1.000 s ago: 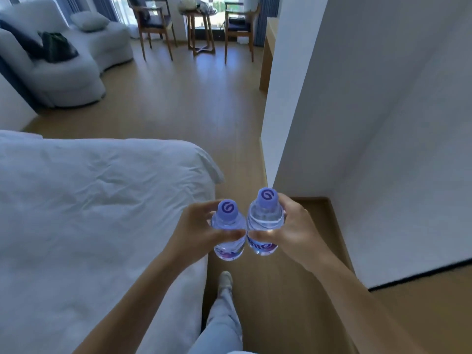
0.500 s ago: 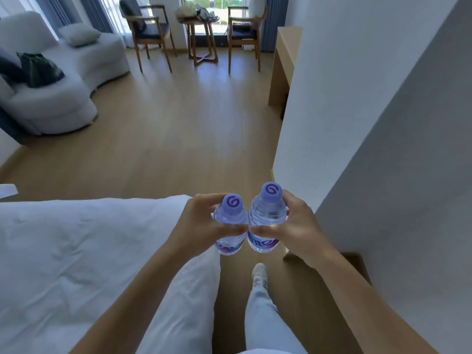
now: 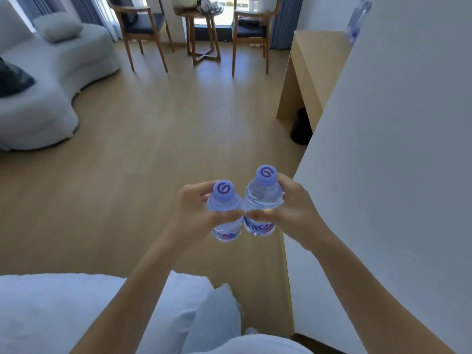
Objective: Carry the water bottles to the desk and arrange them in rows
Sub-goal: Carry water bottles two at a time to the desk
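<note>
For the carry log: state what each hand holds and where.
Left hand grips one water bottle around its upper body; right hand grips the other bottle likewise.

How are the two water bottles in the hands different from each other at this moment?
The left bottle, gripped by the left hand, sits lower than the right bottle, gripped by the right hand. The right bottle's label shows white letters on purple, while the left bottle's label shows only a blurred purple patch. The right bottle leans more toward the camera. Both are clear, have a lilac cap with a swirl logo, and touch side by side.
</note>
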The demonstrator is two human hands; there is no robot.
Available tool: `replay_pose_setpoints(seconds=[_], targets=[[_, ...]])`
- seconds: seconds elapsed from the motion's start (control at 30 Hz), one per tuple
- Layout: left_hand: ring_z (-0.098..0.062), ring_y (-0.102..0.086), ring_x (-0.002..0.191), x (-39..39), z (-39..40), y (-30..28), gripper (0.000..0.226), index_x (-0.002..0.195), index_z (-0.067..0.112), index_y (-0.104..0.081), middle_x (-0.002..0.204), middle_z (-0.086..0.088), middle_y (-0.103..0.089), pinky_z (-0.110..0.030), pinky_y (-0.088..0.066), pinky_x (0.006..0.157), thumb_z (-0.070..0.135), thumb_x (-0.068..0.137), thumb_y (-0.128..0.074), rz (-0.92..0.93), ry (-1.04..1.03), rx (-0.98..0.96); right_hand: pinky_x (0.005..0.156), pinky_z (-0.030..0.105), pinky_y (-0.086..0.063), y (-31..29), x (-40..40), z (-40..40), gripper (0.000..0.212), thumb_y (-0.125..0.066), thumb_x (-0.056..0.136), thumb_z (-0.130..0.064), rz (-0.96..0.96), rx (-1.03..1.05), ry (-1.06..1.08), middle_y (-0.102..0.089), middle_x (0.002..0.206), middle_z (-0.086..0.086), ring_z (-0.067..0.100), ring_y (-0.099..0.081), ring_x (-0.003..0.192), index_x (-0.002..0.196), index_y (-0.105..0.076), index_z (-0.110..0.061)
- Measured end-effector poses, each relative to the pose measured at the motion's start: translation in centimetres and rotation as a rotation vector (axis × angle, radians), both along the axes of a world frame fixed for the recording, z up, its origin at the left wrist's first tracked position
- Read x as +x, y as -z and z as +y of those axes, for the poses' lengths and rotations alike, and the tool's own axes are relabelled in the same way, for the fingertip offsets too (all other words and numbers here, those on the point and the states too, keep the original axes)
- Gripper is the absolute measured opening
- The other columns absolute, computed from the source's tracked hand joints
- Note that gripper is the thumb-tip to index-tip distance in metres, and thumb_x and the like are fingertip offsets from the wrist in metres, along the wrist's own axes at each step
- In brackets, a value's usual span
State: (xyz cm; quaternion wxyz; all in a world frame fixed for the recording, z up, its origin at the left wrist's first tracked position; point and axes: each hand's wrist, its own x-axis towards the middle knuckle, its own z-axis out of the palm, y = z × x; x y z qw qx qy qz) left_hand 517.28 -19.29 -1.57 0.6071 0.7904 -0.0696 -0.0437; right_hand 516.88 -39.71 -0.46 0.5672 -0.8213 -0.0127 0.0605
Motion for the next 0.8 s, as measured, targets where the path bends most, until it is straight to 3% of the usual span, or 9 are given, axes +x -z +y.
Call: replay_pose_setpoints(seconds=[0.2, 0.33, 0.5, 0.67, 0.8], targets=[[0.001, -0.063, 0.069, 18.5, 1.8, 1.0, 0.033, 0.083, 0.027, -0.071, 0.078, 0.007, -0.071, -0.017, -0.054, 0.066, 0.030, 0.055, -0.086, 0.004, 0.046, -0.009, 0.087, 0.052, -0.055, 1.0, 17.4, 1.7, 0.043, -0.086, 0.069, -0.007, -0.001, -0.002, 0.029, -0.072, 0.095, 0.005, 0.025, -0.070, 0.091, 0.106, -0.065, -0.011], [-0.002, -0.059, 0.070, 30.3, 2.7, 0.1, 0.034, 0.087, 0.022, -0.068, 0.087, -0.009, -0.069, -0.016, -0.052, 0.065, 0.030, 0.058, -0.084, -0.041, 0.120, 0.054, 0.076, 0.051, -0.058, 0.4, 27.8, 2.9, 0.040, -0.086, 0.070, -0.007, 0.019, 0.037, 0.117, -0.072, 0.088, 0.008, 0.028, -0.070, 0.081, 0.104, -0.064, -0.009], [-0.001, -0.063, 0.071, 43.9, 2.0, -1.1, 0.036, 0.085, 0.026, -0.070, 0.088, -0.003, -0.071, -0.017, -0.054, 0.067, 0.034, 0.053, -0.084, -0.033, 0.161, 0.051, 0.074, 0.049, -0.057, -0.7, 39.7, 2.6, 0.035, -0.084, 0.070, -0.007, 0.036, 0.092, 0.194, -0.070, 0.087, 0.013, 0.034, -0.068, 0.084, 0.099, -0.064, -0.009], [0.000, -0.065, 0.070, 57.3, -1.0, -0.9, 0.030, 0.082, 0.025, -0.073, 0.087, -0.002, -0.073, -0.018, -0.055, 0.064, 0.022, 0.056, -0.087, 0.015, 0.207, 0.043, 0.075, 0.057, -0.057, -0.2, 51.7, 0.5, 0.033, -0.079, 0.069, -0.008, 0.050, 0.114, 0.283, -0.068, 0.092, 0.020, 0.039, -0.068, 0.085, 0.098, -0.063, -0.008], [-0.003, -0.068, 0.073, 68.0, -4.5, -0.8, 0.030, 0.082, 0.022, -0.073, 0.085, -0.002, -0.074, -0.016, -0.055, 0.064, 0.011, 0.059, -0.089, 0.025, 0.235, 0.018, 0.075, 0.046, -0.057, 0.9, 62.1, -2.5, 0.034, -0.079, 0.071, -0.003, 0.026, 0.126, 0.334, -0.067, 0.090, 0.020, 0.031, -0.067, 0.078, 0.098, -0.060, -0.006]])
